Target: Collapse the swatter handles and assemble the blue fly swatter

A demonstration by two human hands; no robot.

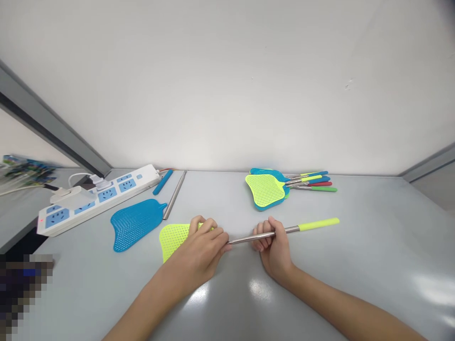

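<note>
A yellow-green fly swatter (174,233) with a metal rod and a yellow-green grip (319,224) lies across both of my hands. My left hand (208,244) is closed around the neck of the swatter, covering part of its perforated head. My right hand (273,244) grips the metal rod, thumb on top, a little short of the coloured grip. To the left rest a blue swatter head (138,222), a bare metal rod (175,195) touching or close to its neck, and a separate blue grip (163,183).
Several assembled fly swatters (268,192) are stacked by the wall, grips pointing right. A white power strip (99,201) with plugs and cables runs along the left of the grey table (355,265). Blurred packaged items (26,170) lie beyond the left partition.
</note>
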